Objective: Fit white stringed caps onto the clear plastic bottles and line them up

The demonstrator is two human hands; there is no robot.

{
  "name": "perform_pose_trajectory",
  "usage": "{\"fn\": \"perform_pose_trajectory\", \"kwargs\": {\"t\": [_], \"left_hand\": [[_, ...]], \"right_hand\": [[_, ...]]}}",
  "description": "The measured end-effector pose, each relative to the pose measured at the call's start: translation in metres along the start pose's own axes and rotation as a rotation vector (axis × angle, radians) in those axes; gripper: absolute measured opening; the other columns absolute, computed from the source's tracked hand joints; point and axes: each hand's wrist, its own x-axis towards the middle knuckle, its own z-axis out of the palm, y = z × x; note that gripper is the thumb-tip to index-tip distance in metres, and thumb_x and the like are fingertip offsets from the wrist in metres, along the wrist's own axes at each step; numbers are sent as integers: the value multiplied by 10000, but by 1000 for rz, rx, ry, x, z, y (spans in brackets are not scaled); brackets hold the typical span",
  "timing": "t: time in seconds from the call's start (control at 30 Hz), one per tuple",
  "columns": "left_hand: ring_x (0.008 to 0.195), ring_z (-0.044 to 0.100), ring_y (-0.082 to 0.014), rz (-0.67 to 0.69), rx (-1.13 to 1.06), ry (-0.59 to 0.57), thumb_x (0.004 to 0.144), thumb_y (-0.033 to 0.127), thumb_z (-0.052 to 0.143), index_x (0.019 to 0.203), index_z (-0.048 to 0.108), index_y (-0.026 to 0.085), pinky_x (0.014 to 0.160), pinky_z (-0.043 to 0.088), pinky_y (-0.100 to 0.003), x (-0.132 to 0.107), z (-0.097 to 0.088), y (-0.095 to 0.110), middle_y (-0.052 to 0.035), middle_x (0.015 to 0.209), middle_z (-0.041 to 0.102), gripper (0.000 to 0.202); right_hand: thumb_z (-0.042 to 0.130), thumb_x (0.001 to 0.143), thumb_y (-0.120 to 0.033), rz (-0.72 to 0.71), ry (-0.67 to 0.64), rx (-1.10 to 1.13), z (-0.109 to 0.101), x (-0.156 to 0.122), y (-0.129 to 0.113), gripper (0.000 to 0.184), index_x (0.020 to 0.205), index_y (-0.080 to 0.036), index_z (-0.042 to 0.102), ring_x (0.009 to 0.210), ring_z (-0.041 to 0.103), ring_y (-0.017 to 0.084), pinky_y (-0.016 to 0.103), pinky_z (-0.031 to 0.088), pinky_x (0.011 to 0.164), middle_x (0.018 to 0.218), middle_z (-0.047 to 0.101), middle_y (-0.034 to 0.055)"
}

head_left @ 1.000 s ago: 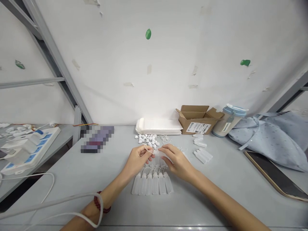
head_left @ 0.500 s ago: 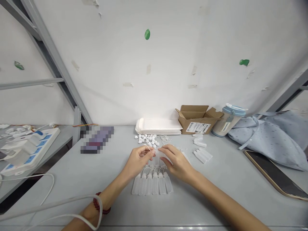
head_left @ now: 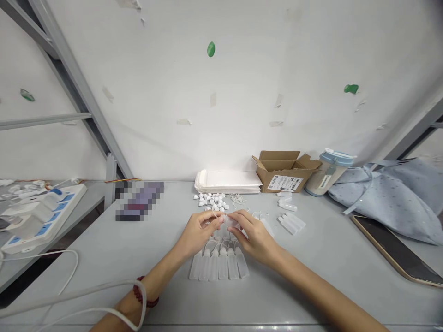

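My left hand (head_left: pixel 200 230) and my right hand (head_left: pixel 252 234) meet above the grey table (head_left: pixel 104 244), fingertips pinched together on a small translucent plastic bottle (head_left: pixel 229 221) and its thin white cap loop. Just below my hands lies a row of several capped translucent bottles (head_left: pixel 218 263), side by side. A small heap of white caps (head_left: pixel 212 200) lies beyond my fingers. More uncapped bottles (head_left: pixel 291 223) lie to the right of my right hand.
A stack of white bags (head_left: pixel 228 180), an open cardboard box (head_left: pixel 283 171) and a lidded cup (head_left: pixel 328 172) stand along the wall. Blue cloth (head_left: pixel 391 198) and a phone (head_left: pixel 394 251) lie right. A blurred dark object (head_left: pixel 138 200), a power strip (head_left: pixel 41 212) and white cable (head_left: pixel 69 295) lie left.
My two hands have closed in on each other; the right hand's fingers now grip the small bottle against the left hand's pinch.
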Motion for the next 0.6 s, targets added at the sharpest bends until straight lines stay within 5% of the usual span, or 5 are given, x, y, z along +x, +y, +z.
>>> {"fn": "perform_pose_trajectory", "kwargs": {"t": [0.3,0.6], "left_hand": [[715,507,-133,50,-14,-106,865,357,492,1070,654,199,594,448,-215,-1,0,1,-41,893,615,305],[741,507,-140,103,49,-140,890,342,435,981,676,186,594,446,-211,-2,1,-1,-47,925,600,301]], "right_hand": [[428,915,-218,-1,27,-3,4,-3,-4,345,1255,-183,381,718,590,182,300,510,608,888,592,94],[423,921,-233,25,24,18,2,-1,-6,269,1182,-188,470,657,593,156,266,491,587,819,602,67]]}}
